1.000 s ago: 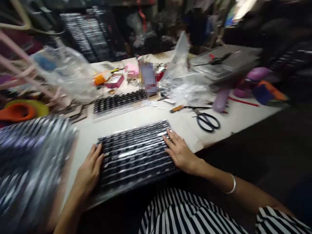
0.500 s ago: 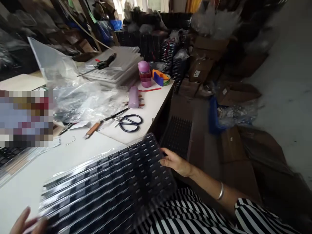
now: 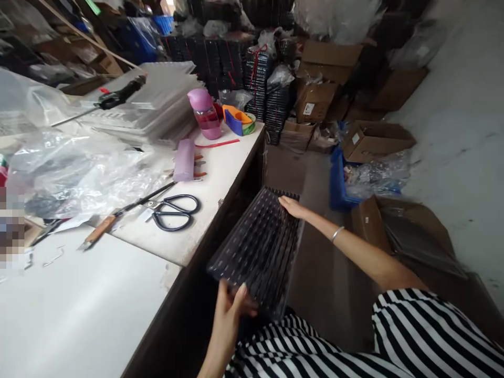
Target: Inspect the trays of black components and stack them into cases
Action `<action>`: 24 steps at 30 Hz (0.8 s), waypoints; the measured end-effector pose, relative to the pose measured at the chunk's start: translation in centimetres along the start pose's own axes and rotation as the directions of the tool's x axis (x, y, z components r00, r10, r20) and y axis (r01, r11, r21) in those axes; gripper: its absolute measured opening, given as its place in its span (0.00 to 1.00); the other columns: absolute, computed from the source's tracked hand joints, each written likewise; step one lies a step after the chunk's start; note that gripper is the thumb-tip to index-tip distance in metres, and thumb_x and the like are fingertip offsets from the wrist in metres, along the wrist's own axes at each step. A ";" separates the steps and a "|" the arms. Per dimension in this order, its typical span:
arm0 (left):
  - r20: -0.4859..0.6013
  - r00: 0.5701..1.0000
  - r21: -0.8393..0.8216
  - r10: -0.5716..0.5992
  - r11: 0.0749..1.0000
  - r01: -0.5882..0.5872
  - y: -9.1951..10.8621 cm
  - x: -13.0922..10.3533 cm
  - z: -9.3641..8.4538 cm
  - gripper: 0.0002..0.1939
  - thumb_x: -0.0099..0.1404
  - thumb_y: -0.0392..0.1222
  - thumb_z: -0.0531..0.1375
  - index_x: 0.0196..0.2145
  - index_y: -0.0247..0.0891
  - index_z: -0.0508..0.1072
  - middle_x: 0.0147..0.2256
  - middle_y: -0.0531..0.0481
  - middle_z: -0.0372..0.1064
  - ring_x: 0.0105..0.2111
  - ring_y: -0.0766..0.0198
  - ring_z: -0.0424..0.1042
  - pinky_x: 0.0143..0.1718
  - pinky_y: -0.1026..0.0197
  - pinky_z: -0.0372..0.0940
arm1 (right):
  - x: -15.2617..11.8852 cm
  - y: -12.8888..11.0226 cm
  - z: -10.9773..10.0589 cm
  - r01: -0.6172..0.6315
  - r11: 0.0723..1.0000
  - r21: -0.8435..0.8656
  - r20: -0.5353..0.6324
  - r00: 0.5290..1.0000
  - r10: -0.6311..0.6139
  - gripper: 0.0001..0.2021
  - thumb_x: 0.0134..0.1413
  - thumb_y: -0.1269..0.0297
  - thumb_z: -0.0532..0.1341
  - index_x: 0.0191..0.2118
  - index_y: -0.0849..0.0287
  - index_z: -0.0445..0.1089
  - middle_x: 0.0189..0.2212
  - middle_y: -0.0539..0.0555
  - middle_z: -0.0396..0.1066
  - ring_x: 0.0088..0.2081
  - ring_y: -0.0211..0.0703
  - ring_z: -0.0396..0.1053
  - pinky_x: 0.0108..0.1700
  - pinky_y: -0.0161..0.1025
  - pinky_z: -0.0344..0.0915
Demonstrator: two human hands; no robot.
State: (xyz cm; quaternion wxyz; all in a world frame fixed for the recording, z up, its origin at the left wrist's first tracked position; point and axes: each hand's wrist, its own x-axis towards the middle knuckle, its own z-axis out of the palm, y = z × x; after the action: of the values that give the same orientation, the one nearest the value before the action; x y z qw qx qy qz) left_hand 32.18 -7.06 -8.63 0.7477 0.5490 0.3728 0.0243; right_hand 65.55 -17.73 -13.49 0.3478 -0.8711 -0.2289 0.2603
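Left hand (image 3: pixel 229 311) pinches a black rectangular plastic tray (image 3: pixel 255 247) up close; right hand (image 3: pixel 292 206) touches the far end, can't tell that grip tbh.

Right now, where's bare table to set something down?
Largest: the near tabletop, this side of the wooden-handled tool and bent wire, out to its edge. Also a narrow strip of far tabletop right of the scissors. Crowded: beyond and left of the scissors, with plastic film, stacked clear sheets, pink bottle.
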 end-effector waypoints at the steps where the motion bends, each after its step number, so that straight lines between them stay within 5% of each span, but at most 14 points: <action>1: 0.018 0.999 -0.045 -0.033 0.998 0.034 -0.9 1.9 1.8 0.25 0.54 0.60 0.63 0.40 0.45 0.58 0.24 0.56 0.67 0.24 0.61 0.71 0.26 0.59 0.68 | 1.4 0.3 -1.4 -0.022 0.997 -0.069 -0.019 1.000 0.021 0.16 0.60 0.59 0.58 0.51 0.60 0.65 0.49 0.57 0.66 0.46 0.46 0.68 0.46 0.49 0.68; 4: 0.022 0.993 -0.121 -0.112 0.986 0.114 -3.5 6.7 5.7 0.21 0.60 0.59 0.58 0.41 0.41 0.59 0.24 0.55 0.65 0.26 0.63 0.72 0.30 0.59 0.69 | 5.0 0.8 -3.9 -0.085 0.962 -0.261 -0.077 0.995 0.067 0.16 0.60 0.59 0.58 0.52 0.60 0.65 0.50 0.57 0.66 0.46 0.46 0.68 0.46 0.50 0.68; 9: -0.032 0.959 -0.239 -0.283 0.933 0.268 -6.1 11.2 8.0 0.17 0.66 0.49 0.56 0.48 0.35 0.66 0.41 0.46 0.68 0.35 0.62 0.71 0.35 0.54 0.69 | 7.6 1.6 -2.1 -0.147 0.833 -0.533 -0.140 0.987 0.084 0.18 0.60 0.59 0.58 0.53 0.60 0.64 0.52 0.58 0.65 0.48 0.48 0.67 0.47 0.52 0.67; 17: -0.078 0.917 -0.372 -0.391 0.865 0.337 -8.1 12.0 8.4 0.19 0.65 0.48 0.57 0.51 0.37 0.66 0.48 0.43 0.66 0.43 0.57 0.69 0.41 0.49 0.68 | 9.4 2.9 -0.7 -0.143 0.675 -0.724 -0.074 0.989 0.130 0.17 0.61 0.59 0.58 0.52 0.60 0.64 0.50 0.58 0.66 0.46 0.47 0.68 0.46 0.50 0.68; 24: 0.026 0.935 -0.228 -0.353 0.909 0.350 -7.8 12.2 8.3 0.19 0.65 0.48 0.57 0.51 0.37 0.65 0.48 0.43 0.66 0.43 0.57 0.70 0.41 0.49 0.68 | 8.7 2.8 -0.9 -0.171 0.637 -0.752 -0.105 0.984 0.141 0.17 0.60 0.59 0.58 0.52 0.60 0.64 0.49 0.57 0.66 0.46 0.47 0.69 0.45 0.50 0.68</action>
State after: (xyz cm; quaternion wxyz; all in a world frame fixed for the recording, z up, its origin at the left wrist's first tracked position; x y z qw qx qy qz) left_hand 42.87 -11.36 -20.71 0.7951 0.3829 0.4659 -0.0636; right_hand 73.37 -14.98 -17.55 -0.0673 -0.9576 -0.2342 0.1539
